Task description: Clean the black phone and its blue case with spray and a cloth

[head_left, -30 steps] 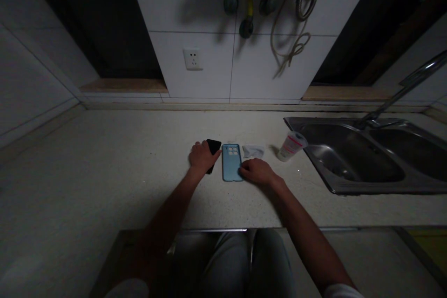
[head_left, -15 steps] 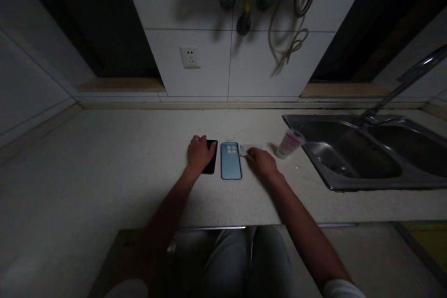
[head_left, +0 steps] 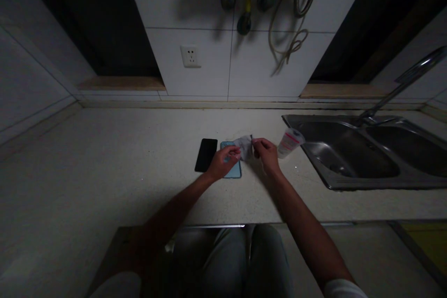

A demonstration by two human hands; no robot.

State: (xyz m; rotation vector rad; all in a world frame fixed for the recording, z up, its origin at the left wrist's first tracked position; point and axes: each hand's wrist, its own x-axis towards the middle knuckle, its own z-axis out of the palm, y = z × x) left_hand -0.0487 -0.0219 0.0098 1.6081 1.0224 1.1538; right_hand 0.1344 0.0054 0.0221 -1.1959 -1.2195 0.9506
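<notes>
Between my two hands a crumpled greyish-white tissue (head_left: pixel 246 147) is held just above the counter. My left hand (head_left: pixel 222 163) pinches its left edge, reaching over a light blue phone case (head_left: pixel 233 172) that it partly covers. At the tissue's right edge, the fingers of my right hand (head_left: pixel 266 152) are closed on a corner. A black phone (head_left: pixel 206 154) lies screen up on the counter to the left of the case, not touched by either hand. Just right of my right hand stands a clear plastic cup (head_left: pixel 290 142) with red print.
A double steel sink (head_left: pixel 323 181) with a chrome faucet (head_left: pixel 405 84) is set into the counter (head_left: pixel 104 158) at the right. On the tiled back wall are a socket (head_left: pixel 190 57), pipe ends and a hanging hose (head_left: pixel 296 44). The counter's front edge lies above my legs.
My left hand has left the phone and moved right, over the case, to the tissue. My right hand has lifted the tissue off the counter, and it now hangs between both hands.
</notes>
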